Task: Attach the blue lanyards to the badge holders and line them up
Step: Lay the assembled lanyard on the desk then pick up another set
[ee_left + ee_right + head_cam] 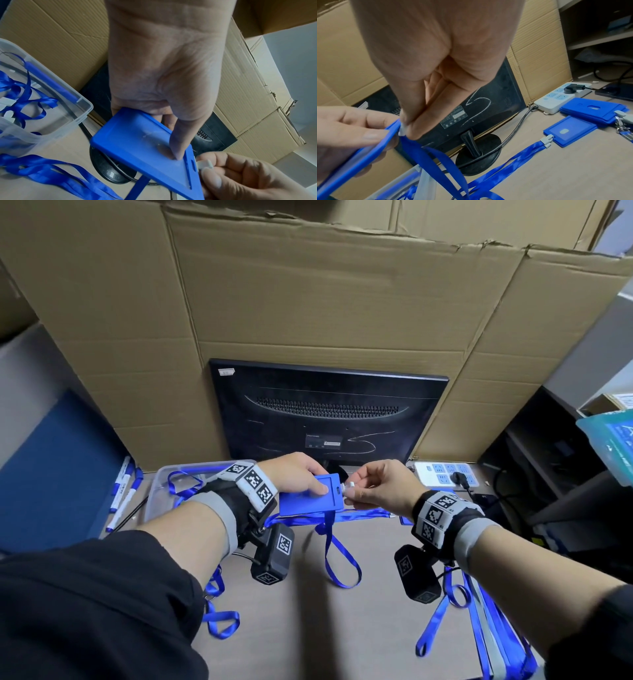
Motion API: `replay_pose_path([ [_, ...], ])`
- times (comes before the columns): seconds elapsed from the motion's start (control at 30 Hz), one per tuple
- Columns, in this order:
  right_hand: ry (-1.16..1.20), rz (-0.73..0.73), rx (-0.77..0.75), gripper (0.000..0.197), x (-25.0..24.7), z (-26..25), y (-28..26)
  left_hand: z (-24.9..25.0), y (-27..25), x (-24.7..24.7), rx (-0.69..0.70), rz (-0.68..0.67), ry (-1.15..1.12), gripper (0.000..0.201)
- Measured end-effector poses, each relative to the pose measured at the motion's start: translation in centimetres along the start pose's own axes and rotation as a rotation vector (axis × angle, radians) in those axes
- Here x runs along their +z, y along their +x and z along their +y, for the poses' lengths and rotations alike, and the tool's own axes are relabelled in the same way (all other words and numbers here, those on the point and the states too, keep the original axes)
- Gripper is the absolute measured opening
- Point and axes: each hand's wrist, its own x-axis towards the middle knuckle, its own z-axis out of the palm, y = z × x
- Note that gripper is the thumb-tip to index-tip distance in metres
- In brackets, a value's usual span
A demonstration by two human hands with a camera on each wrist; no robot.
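My left hand point(301, 477) grips a blue badge holder point(308, 496) above the desk, thumb on its face point(178, 152) and fingers behind. My right hand point(373, 484) pinches the white plastic clip point(349, 487) of a blue lanyard point(337, 556) right at the holder's slotted end point(193, 163). The lanyard's ribbon hangs from the clip down to the desk point(436, 155). In the right wrist view the clip point(402, 129) touches the holder's edge point(373, 147). Whether it passes through the slot is hidden by the fingers.
A clear plastic bin point(161, 491) with loose lanyards point(22, 102) stands at the left. Finished holders with lanyards point(570, 134) lie at the right, near a power strip point(445, 474). A monitor point(329, 412) stands behind the hands, backed by cardboard point(308, 302). More lanyards point(486, 628) trail along the desk's right.
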Motion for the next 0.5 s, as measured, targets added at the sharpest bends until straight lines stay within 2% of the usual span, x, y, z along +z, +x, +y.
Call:
replay_pose_path([
  [0.2, -0.047, -0.014, -0.012, 0.012, -0.2, -0.2, 0.4, 0.3, 0.3, 0.4, 0.002, 0.032, -0.013, 0.023],
  [0.33, -0.124, 0.110, -0.078, 0.002, -0.1, 0.2, 0.9, 0.5, 0.4, 0.5, 0.005, 0.041, -0.031, 0.021],
  [0.5, 0.001, 0.164, -0.086, 0.003, -0.1, 0.1, 1.1, 0.9, 0.7, 1.0, 0.011, 0.064, -0.011, 0.019],
])
